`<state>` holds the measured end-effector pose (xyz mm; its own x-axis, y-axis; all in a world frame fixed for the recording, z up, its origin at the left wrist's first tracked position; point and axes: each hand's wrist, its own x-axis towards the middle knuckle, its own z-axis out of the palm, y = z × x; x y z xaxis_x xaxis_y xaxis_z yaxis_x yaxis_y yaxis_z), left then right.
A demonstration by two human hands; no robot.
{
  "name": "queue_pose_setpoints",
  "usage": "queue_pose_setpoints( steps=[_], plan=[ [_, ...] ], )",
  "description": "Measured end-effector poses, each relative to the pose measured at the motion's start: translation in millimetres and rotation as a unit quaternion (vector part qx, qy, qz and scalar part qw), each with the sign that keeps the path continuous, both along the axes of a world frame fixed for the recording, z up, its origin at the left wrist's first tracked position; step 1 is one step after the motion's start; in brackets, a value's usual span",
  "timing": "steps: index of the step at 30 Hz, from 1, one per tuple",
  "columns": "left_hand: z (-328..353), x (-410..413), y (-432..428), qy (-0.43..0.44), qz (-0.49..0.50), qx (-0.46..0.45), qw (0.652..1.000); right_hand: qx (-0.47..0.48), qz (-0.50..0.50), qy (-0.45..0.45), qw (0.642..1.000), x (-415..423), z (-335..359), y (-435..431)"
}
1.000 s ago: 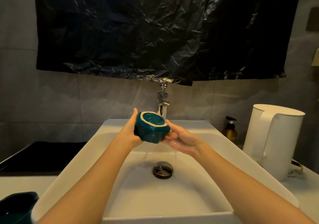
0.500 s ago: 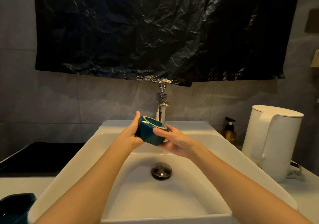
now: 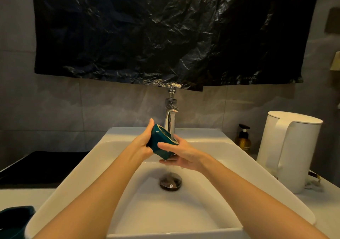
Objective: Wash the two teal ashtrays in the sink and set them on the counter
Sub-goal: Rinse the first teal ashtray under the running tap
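A teal ashtray [image 3: 159, 140] with a pale rim is held tilted under the chrome tap [image 3: 170, 120], its open side turned toward the spout. My left hand [image 3: 142, 143] grips its left side, thumb up over the top edge. My right hand [image 3: 181, 153] cups it from the right and below, thumb across its front. Both hands are over the white sink [image 3: 110, 167], above the drain plug [image 3: 170, 181]. A second teal ashtray [image 3: 14, 220] sits on the counter at the bottom left, partly cut off by the frame.
A white kettle [image 3: 287, 150] stands on the counter right of the sink, with an amber pump bottle [image 3: 243, 141] behind it. A black surface [image 3: 42, 167] lies left of the sink. Black plastic sheeting [image 3: 165, 32] hangs on the wall above the tap.
The ashtray has tipped from opening-up to opening facing the tap. My right thumb has come across its front and the fingers have slid under it. Both hands stay over the sink.
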<state>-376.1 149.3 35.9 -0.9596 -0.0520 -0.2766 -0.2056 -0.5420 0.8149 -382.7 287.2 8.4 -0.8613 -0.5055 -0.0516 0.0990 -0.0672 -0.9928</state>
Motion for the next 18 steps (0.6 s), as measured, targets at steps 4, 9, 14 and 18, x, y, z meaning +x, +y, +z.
queue_pose_setpoints(
  steps=[4,9,14,18],
  plan=[
    [-1.8,-4.2,4.6,0.014,0.008,-0.031,0.999,0.035,-0.039,-0.006,0.999,-2.4,0.3,-0.5],
    [-6.9,-6.3,10.9,0.015,0.005,-0.1,0.995,0.068,-0.067,0.001,0.995,-2.3,-3.6,-4.5],
    [-2.8,-2.0,4.6,0.036,0.0,-0.068,0.997,0.007,-0.012,0.013,1.0,-0.6,-0.5,2.0],
    [-2.6,-2.1,1.4,0.043,-0.004,-0.087,0.995,0.0,0.025,0.013,1.0,-0.3,2.8,6.0]
  ],
)
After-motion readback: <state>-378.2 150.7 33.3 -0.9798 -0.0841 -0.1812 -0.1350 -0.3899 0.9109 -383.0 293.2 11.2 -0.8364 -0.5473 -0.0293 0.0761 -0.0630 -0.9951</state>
